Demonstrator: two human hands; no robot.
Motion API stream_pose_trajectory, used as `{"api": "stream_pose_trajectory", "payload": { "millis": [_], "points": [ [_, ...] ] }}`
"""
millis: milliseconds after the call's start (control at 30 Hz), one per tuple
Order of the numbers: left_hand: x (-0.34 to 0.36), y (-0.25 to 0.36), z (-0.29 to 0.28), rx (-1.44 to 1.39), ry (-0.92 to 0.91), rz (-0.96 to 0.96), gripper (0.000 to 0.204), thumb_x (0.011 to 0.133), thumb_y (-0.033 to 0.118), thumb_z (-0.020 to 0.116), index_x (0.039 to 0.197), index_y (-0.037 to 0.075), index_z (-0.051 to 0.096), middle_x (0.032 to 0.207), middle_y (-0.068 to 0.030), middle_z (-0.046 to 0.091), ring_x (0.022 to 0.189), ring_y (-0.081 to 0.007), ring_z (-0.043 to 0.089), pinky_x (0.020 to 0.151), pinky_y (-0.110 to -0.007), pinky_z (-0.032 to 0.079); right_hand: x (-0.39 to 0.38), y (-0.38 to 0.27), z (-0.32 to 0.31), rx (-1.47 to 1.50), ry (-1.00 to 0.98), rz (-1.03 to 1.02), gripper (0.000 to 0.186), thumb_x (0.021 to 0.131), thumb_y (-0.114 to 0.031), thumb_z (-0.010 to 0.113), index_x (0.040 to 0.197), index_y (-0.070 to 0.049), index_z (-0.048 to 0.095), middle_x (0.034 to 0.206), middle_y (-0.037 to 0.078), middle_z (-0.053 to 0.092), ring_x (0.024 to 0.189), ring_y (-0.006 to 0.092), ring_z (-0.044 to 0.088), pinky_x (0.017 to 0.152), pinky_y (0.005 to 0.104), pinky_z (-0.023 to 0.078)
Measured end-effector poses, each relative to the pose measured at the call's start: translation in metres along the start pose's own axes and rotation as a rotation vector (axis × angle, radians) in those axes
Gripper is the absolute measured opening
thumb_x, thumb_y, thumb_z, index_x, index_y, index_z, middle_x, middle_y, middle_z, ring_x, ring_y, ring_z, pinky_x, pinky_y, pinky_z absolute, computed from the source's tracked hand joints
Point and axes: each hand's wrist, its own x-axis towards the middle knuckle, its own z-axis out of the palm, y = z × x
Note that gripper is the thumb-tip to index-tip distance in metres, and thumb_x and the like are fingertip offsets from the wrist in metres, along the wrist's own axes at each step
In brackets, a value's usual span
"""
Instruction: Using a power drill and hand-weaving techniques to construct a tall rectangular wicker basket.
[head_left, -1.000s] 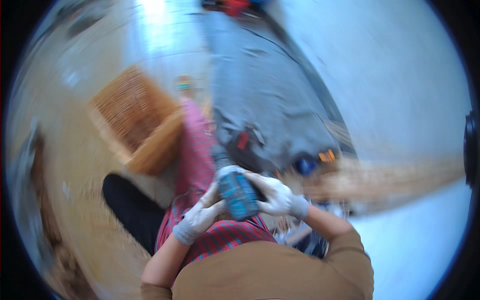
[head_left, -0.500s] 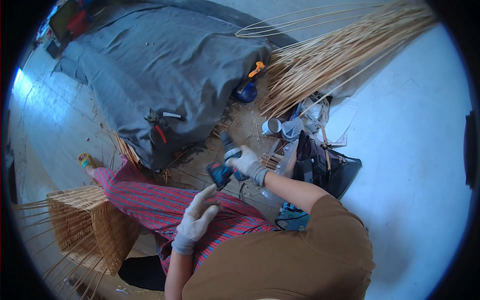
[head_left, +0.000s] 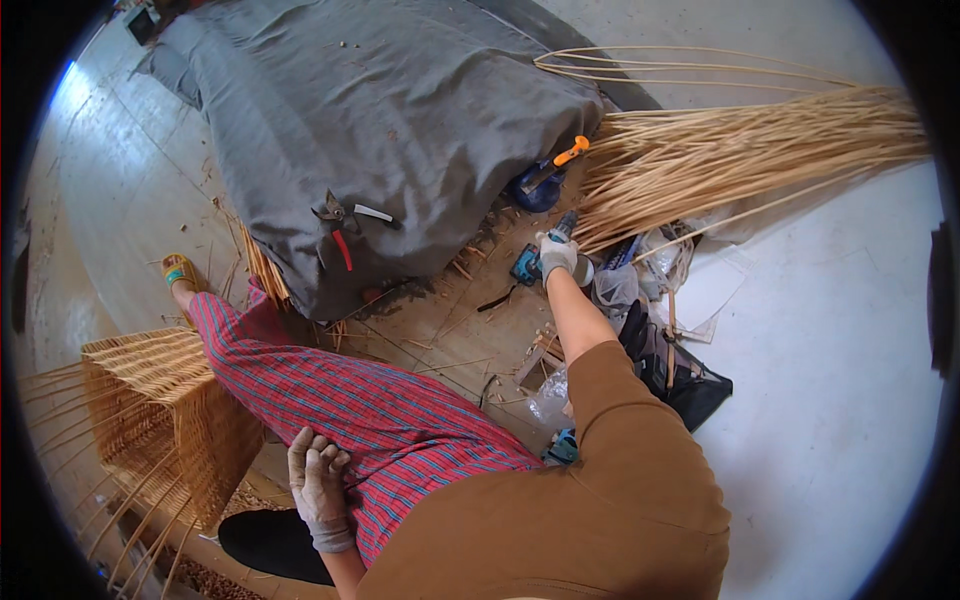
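My right hand (head_left: pixel 557 256), in a pale work glove, is stretched out ahead and wrapped around a teal and black cordless drill (head_left: pixel 526 266). The drill is low by the floor, beside the near end of a bundle of rods; part of it is hidden by the hand. My left hand (head_left: pixel 318 480), gloved too, hovers by my lap with nothing in it, its fingers loosely bent and slightly apart. To the left of my leg lies a woven basket (head_left: pixel 195 450) on its side, with long unwoven rods sticking out of its open end.
Pruning shears (head_left: pixel 340 232) with one red and one white handle lie on a grey cloth (head_left: pixel 390 120) over a low mound. An orange-handled tool (head_left: pixel 565 155) rests at a dark blue container (head_left: pixel 535 192). Rods (head_left: pixel 750 150) spread far right, above a black bag (head_left: pixel 690 385).
My right hand has carried the drill forward and right, away from my lap toward the rods. My left hand has drawn back and left, its fingers bending more. The view has shifted slightly.
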Motion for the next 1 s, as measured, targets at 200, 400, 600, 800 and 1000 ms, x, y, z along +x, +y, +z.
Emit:
{"api": "stream_pose_trajectory", "payload": {
  "millis": [200, 400, 600, 800, 1000],
  "points": [
    [0.008, 0.001, 0.004, -0.028, 0.032, -0.041, 0.035, 0.101, 0.015, 0.056, 0.132, 0.001, 0.051, 0.105, -0.0072, 0.062, 0.085, -0.0136, 0.060, 0.073, -0.031, 0.055, 0.012, 0.012, 0.025, -0.120, -0.033, -0.076, 0.088, 0.064, -0.047, 0.082, 0.133, -0.001, 0.052, 0.124, 0.021, 0.063, 0.115, 0.0363, 0.061, 0.098, 0.0396, 0.047],
    [0.010, -0.004, -0.001, -0.053, 0.046, -0.007, 0.026, 0.102, 0.014, 0.054, 0.125, 0.003, 0.054, 0.098, -0.0074, 0.062, 0.080, -0.0145, 0.060, 0.069, -0.032, 0.056, 0.028, 0.041, 0.052, -0.178, 0.023, -0.164, 0.095, 0.065, -0.060, 0.077, 0.132, 0.003, 0.053, 0.128, 0.023, 0.061, 0.118, 0.0355, 0.060, 0.100, 0.0404, 0.046],
    [0.004, -0.010, -0.012, -0.228, 0.047, 0.053, 0.024, 0.099, 0.008, 0.055, 0.122, 0.001, 0.055, 0.096, -0.0132, 0.063, 0.080, -0.0226, 0.064, 0.071, -0.042, 0.059, 0.011, 0.013, -0.004, -0.588, -0.388, -0.407, 0.075, 0.087, -0.073, 0.045, 0.145, -0.025, 0.049, 0.150, 0.011, 0.047, 0.139, 0.0281, 0.043, 0.115, 0.0417, 0.031],
    [0.000, -0.035, -0.029, -0.345, 0.170, 0.028, 0.032, 0.098, 0.015, 0.057, 0.128, 0.005, 0.052, 0.109, -0.0140, 0.059, 0.100, -0.0273, 0.057, 0.091, -0.048, 0.049, -0.190, -0.104, -0.048, -0.697, -0.561, -1.231, 0.055, 0.073, -0.052, 0.077, 0.106, -0.008, 0.073, 0.101, 0.013, 0.074, 0.101, 0.0256, 0.070, 0.090, 0.0384, 0.052],
    [-0.035, -0.011, -0.028, -0.253, 0.250, 0.278, 0.022, 0.100, 0.006, 0.051, 0.121, 0.002, 0.058, 0.098, -0.0098, 0.064, 0.083, -0.0207, 0.064, 0.077, -0.039, 0.057, -0.475, -0.182, -0.154, 0.430, -2.191, -1.504, 0.011, 0.084, -0.004, 0.071, 0.075, -0.002, 0.064, 0.067, -0.001, 0.057, 0.059, 0.0124, 0.050, 0.060, 0.0269, 0.044]
  ]
}}
